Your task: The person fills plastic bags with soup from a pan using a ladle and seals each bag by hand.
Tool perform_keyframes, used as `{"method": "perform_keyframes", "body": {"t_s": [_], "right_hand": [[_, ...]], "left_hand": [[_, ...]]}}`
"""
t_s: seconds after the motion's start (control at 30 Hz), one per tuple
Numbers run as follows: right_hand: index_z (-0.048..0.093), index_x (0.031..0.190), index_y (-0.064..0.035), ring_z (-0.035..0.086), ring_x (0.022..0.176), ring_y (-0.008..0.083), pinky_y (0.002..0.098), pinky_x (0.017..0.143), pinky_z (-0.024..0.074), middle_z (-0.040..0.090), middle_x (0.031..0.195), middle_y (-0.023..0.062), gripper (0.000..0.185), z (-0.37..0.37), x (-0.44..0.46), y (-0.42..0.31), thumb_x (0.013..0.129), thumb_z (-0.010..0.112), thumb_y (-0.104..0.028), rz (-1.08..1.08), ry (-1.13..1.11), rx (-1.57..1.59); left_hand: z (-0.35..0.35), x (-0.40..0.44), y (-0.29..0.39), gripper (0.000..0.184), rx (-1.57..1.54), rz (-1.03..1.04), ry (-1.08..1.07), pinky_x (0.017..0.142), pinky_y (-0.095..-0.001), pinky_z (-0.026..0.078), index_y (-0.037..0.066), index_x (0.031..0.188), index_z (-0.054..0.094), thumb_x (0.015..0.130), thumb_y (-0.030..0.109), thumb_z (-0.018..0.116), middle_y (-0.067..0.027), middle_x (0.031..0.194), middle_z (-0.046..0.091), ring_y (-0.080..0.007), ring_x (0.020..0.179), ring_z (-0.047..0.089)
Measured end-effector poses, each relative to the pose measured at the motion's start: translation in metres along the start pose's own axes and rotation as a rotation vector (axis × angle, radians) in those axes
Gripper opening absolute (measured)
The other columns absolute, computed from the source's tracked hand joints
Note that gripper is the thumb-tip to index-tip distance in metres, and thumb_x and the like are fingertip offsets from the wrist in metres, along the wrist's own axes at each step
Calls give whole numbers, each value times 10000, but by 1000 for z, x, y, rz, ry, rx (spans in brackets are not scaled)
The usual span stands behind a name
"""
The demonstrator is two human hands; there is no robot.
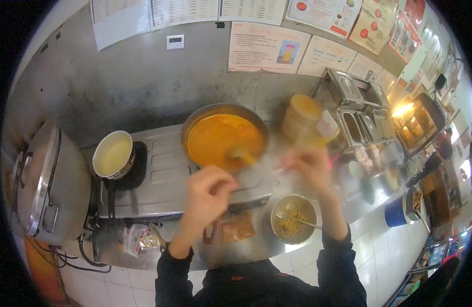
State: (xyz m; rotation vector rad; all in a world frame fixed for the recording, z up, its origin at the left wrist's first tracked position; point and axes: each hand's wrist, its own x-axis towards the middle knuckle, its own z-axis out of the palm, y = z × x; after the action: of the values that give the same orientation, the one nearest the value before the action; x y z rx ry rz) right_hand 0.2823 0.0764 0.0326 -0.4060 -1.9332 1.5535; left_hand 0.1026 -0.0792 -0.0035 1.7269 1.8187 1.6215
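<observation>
Over the near edge of the stove [164, 158], the left hand [210, 193] is curled with its thumb and fingertips drawn close together, though whether anything is pinched there I cannot tell. To its right and a little farther off, the right hand [312, 166] is blurred, its fingers bent; I cannot tell whether they meet or what they grip. Between the two is a pale, smeared shape [254, 176], perhaps something thin and see-through, too blurred to name. Just beyond is the wide pan [223, 108] of orange sauce [215, 138], with a spoon [241, 155] in its near right part. The step in hand looks like some two-handed handling beside the sauce; the next move probably calls for steady fingers and wrists kept clear of the pan's rim. Nearer the body, a bowl [297, 236] with food and a fork [310, 224] in it lies below the right hand, and a brown packet [238, 230] is left of the bowl. Farther out, a small pot [98, 159] is at the stove's left, tubs [302, 112] stand right of the pan, and papers [266, 46] cover the far wall.
</observation>
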Motion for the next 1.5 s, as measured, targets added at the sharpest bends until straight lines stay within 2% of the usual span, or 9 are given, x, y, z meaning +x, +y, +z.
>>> {"method": "perform_keyframes", "body": {"t_s": [0.13,0.23,0.27,0.43,0.63,0.73,0.93,1.23,1.5], "right_hand": [[595,848,21,613,759,166,263,659,488,632,832,92,93,5,26,-4,755,593,16,-191,-179,-178],[599,841,6,602,805,206,293,705,475,620,873,96,138,19,44,-1,714,636,-32,-383,-362,-431],[599,841,6,602,805,206,293,705,475,620,873,96,138,18,49,1,714,636,-32,-385,-362,-435],[592,869,-33,554,877,274,361,795,430,601,826,103,261,-2,64,19,638,693,-99,-474,3,-760],[577,801,-56,600,723,288,393,612,484,587,751,109,169,-24,54,64,634,591,-38,43,-402,-1552],[590,823,-63,603,649,283,384,544,486,590,741,110,199,-45,63,77,633,540,-26,-101,-342,-1580],[647,828,-145,592,599,277,392,530,468,587,612,99,203,-76,89,86,641,575,-119,-94,-236,-1579],[675,802,-194,594,590,277,369,542,477,600,623,112,165,-57,119,74,684,569,-153,-53,-16,-1738],[681,829,-124,596,629,320,401,613,491,612,686,152,247,-26,132,139,625,544,-87,-29,73,-1280]], "left_hand": [[-16,45,-15,167,-404,-83,12,719,-269,437,9,891,614,794,133,559,-67,864,627,-144,798,574],[6,71,-40,263,-694,-380,-715,852,-256,392,-2,1009,579,821,179,545,-48,979,603,-128,907,544],[8,74,-45,263,-695,-376,-715,852,-256,392,-2,1009,579,821,179,545,-48,979,603,-128,907,544],[1,84,-59,286,-669,-342,-462,861,-248,383,24,1079,537,823,153,528,-25,959,591,-112,920,529],[-23,78,-77,385,-222,38,-17,918,-286,336,36,1073,549,760,248,620,-43,1069,555,-151,1034,481],[-34,78,-73,370,120,163,152,885,-294,340,65,1078,552,722,131,629,-63,1067,557,-182,986,488],[-41,71,-92,401,-101,-61,164,774,-253,378,87,1103,552,715,122,646,-33,1078,556,-126,943,486],[-44,65,-93,386,-116,-40,219,747,-254,363,62,1104,534,725,72,606,-59,1011,555,-162,952,490],[-46,58,-97,335,-49,-21,298,810,-267,361,50,1105,519,772,51,547,-89,1043,521,-189,983,485]]}}
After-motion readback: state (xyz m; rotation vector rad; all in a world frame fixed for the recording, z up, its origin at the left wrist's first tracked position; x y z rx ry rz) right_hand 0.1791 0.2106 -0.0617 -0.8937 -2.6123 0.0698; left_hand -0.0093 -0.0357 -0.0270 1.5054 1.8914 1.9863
